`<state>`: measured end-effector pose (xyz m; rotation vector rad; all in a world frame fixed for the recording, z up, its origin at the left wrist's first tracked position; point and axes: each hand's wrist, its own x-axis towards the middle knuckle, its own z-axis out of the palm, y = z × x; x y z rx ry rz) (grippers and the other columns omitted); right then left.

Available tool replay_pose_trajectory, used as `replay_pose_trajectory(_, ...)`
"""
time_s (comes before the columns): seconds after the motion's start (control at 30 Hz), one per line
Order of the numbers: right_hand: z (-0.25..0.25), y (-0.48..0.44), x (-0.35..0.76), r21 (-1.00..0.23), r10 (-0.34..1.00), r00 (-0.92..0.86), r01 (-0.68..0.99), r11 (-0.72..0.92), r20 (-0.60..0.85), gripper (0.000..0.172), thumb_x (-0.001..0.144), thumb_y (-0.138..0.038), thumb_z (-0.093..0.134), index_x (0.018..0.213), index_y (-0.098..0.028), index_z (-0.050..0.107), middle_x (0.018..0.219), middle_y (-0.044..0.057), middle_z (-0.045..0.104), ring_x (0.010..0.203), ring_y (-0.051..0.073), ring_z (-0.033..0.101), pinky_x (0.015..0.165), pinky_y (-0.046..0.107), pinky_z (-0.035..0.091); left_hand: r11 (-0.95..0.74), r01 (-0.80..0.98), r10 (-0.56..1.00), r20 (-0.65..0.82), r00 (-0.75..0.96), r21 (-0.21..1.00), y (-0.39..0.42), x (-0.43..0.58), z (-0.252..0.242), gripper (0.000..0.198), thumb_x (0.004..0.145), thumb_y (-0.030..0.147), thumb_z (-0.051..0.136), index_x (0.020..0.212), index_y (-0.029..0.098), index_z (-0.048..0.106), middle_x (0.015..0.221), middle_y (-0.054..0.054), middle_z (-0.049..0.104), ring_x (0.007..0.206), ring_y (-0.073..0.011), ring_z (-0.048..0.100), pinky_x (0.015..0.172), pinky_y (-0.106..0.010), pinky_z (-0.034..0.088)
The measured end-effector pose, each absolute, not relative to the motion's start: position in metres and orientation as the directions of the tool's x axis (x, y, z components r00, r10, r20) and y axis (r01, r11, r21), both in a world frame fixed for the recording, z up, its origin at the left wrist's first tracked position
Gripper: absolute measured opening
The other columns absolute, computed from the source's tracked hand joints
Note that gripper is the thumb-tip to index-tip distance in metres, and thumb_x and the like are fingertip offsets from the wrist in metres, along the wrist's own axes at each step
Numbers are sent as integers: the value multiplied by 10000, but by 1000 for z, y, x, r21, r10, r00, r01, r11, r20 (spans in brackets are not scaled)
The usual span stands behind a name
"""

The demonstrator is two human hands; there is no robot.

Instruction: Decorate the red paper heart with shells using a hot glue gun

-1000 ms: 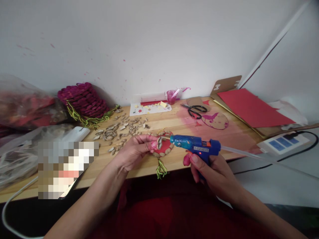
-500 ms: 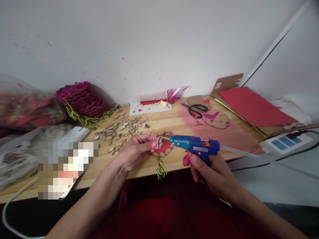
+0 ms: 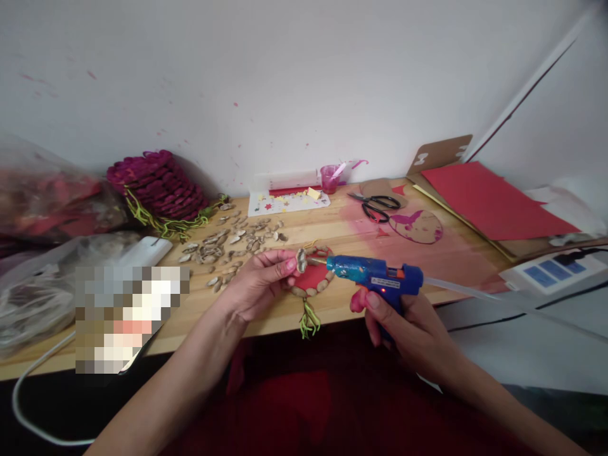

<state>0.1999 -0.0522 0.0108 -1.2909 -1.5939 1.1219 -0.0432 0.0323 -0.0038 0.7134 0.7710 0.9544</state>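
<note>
Between the fingertips of my left hand [image 3: 263, 282] is half a peanut shell [image 3: 301, 260], its hollow side toward the nozzle. My right hand [image 3: 396, 323] wraps round the handle of a blue hot glue gun [image 3: 365, 272], whose red light glows. The nozzle tip is close to the shell; I cannot tell whether they touch. Below them a red disc [image 3: 311, 277] rimmed with peanut shells lies on the table, a green string tassel [image 3: 310, 320] hanging off its front. My left hand hides part of the disc. Loose peanut shells [image 3: 216, 246] are scattered to the left.
Black-handled scissors [image 3: 380, 206] and a stained cardboard disc [image 3: 417, 227] lie at the right. Red paper sheets [image 3: 494, 199] and a power strip [image 3: 546, 275] are beyond. A purple stack [image 3: 156, 183], plastic bags [image 3: 42, 291] and a blurred-out phone [image 3: 133, 320] occupy the left.
The peanut shell has turned in my left fingers, and the glue gun's nozzle has drawn slightly right, away from it. The whole view has shifted a little.
</note>
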Motion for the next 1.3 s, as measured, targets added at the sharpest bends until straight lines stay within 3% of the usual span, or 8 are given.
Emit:
replay_pose_trajectory(0.23, 10, -60, 199, -944, 963, -267, 312, 111, 25, 471, 1001, -488, 481, 625, -212, 550, 569, -4, 580, 517, 106, 519, 479, 262, 382, 411, -457, 894, -251, 371, 789, 32, -42, -7, 299, 611, 228, 942, 826, 116, 767, 715, -25, 706, 584, -77, 612, 583, -176, 532)
replay_pose_trajectory(1.3, 1, -60, 203, -943, 967, -252, 314, 109, 28, 381, 1003, -456, 502, 727, -215, 608, 606, -14, 597, 554, 118, 537, 512, 284, 380, 370, -434, 910, -225, 349, 821, 31, -41, -5, 284, 606, 255, 931, 808, 141, 768, 697, -5, 690, 592, -81, 575, 591, -190, 509)
